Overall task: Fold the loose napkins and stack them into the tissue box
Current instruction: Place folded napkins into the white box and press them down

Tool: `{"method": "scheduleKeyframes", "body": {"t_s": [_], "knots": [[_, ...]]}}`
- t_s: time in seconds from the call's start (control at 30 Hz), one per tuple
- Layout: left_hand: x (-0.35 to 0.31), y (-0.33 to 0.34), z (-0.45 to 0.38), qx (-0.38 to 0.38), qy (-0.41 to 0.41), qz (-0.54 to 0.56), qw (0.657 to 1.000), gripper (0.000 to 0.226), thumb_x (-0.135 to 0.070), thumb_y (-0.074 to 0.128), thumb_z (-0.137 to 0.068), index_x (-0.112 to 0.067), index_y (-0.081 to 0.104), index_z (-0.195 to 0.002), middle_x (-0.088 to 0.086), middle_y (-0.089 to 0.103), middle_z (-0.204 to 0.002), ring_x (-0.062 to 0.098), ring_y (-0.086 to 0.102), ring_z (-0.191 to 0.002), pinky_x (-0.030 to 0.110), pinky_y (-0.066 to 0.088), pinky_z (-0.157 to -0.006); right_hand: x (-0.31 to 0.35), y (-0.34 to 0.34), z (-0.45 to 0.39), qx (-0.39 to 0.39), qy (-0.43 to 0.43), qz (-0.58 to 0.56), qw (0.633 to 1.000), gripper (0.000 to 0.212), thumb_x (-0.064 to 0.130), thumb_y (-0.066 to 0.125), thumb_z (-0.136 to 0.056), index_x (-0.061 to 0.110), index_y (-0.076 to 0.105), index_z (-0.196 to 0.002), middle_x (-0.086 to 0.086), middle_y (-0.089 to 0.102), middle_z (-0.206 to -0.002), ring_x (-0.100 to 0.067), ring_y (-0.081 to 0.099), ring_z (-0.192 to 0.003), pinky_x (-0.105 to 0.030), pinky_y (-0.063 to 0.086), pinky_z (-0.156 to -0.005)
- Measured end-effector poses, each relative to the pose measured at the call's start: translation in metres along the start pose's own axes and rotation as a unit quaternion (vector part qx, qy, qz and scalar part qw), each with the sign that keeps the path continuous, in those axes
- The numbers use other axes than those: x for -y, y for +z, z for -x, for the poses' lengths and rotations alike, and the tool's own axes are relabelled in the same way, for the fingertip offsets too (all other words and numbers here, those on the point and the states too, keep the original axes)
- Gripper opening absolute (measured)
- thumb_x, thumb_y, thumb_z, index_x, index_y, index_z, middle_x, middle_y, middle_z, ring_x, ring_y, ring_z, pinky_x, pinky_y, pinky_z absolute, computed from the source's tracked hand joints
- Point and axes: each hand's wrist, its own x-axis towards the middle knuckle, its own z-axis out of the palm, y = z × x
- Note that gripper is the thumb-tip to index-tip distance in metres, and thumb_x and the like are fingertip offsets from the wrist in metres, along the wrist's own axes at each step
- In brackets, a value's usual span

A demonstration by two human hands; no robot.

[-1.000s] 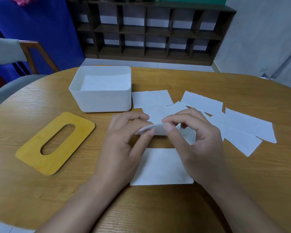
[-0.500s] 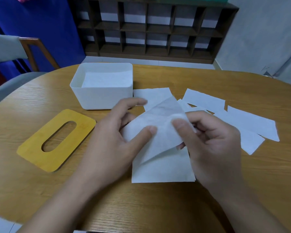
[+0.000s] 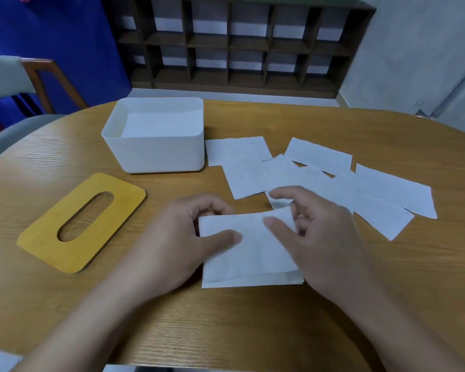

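Napkin is pinched by left hand and right hand near table's front edge; uneven pull risks a skewed crease.

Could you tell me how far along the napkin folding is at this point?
Done: some napkins already lie in the open tissue box. In hand: both hands, left hand and right hand, hold a napkin over another on the table. Left: several loose napkins to the right, and the yellow lid is still off.

Matt wood-grain table, soft paper napkins, seemingly matt plastic tissue box.
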Motion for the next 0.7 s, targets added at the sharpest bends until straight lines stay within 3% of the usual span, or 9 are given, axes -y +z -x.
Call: {"method": "scheduleKeyframes", "body": {"t_s": [0.13,0.27,0.37,0.43,0.57,0.63,0.7], "knots": [[0.008,0.003,0.003,-0.023,-0.008,-0.084,0.996,0.030,-0.042,0.093,-0.084,-0.044,0.074,-0.107,-0.017,0.073,-0.090,0.007,0.066,-0.073,0.031,0.051,-0.065,-0.006,0.006,0.011,0.020,-0.010,0.077,0.997,0.036,0.043,0.080,-0.099,0.040,0.070,-0.133,0.011,0.055,-0.064,-0.005,0.061,-0.067,-0.020,0.051,-0.062],[0.008,0.010,0.004,-0.030,-0.006,-0.131,0.991,0.033,-0.045,0.093,-0.082,-0.047,0.072,-0.107,-0.022,0.071,-0.096,0.006,0.064,-0.079,0.029,0.051,-0.067,-0.008,0.003,0.013,0.019,-0.008,0.096,0.995,0.034,0.041,0.081,-0.099,0.040,0.071,-0.131,0.023,0.055,-0.070,0.002,0.063,-0.080,-0.013,0.052,-0.070],[0.012,0.010,0.003,-0.041,0.010,-0.184,0.982,0.038,-0.056,0.090,-0.079,-0.049,0.071,-0.112,-0.026,0.064,-0.106,-0.002,0.060,-0.094,0.028,0.049,-0.077,-0.010,0.007,0.012,0.037,-0.020,0.156,0.987,0.036,0.047,0.076,-0.101,0.041,0.068,-0.135,0.028,0.060,-0.111,0.008,0.057,-0.088,-0.007,0.044,-0.078],[0.012,0.006,0.004,-0.023,0.017,-0.227,0.973,0.045,-0.068,0.084,-0.080,-0.049,0.067,-0.118,-0.029,0.056,-0.113,-0.005,0.053,-0.108,0.025,0.047,-0.089,-0.012,0.007,0.012,0.038,-0.026,0.183,0.982,0.036,0.049,0.074,-0.101,0.042,0.067,-0.136,0.026,0.056,-0.125,0.005,0.054,-0.098,-0.005,0.037,-0.078],[0.004,0.006,0.008,0.026,0.015,-0.308,0.951,0.071,-0.086,0.070,-0.076,-0.050,0.053,-0.135,-0.030,0.048,-0.120,0.000,0.040,-0.114,0.025,0.041,-0.094,-0.015,0.004,0.011,0.094,-0.030,0.150,0.984,0.033,0.053,0.067,-0.103,0.046,0.065,-0.136,0.032,0.052,-0.126,0.004,0.049,-0.119,-0.014,0.046,-0.094],[-0.001,0.010,0.009,0.030,0.007,-0.316,0.948,0.070,-0.085,0.070,-0.077,-0.050,0.050,-0.134,-0.030,0.049,-0.116,0.001,0.040,-0.110,0.026,0.036,-0.090,-0.015,0.007,0.011,0.109,-0.036,0.156,0.981,0.036,0.056,0.064,-0.103,0.048,0.062,-0.138,0.035,0.051,-0.127,0.003,0.046,-0.122,-0.018,0.043,-0.099],[-0.004,0.011,0.008,0.033,-0.010,-0.300,0.953,0.059,-0.081,0.073,-0.078,-0.048,0.051,-0.122,-0.028,0.053,-0.110,0.001,0.040,-0.107,0.028,0.037,-0.087,-0.013,0.008,0.011,0.119,-0.046,0.174,0.976,0.037,0.056,0.062,-0.104,0.048,0.060,-0.140,0.034,0.050,-0.127,0.003,0.041,-0.120,-0.023,0.039,-0.104]]}}
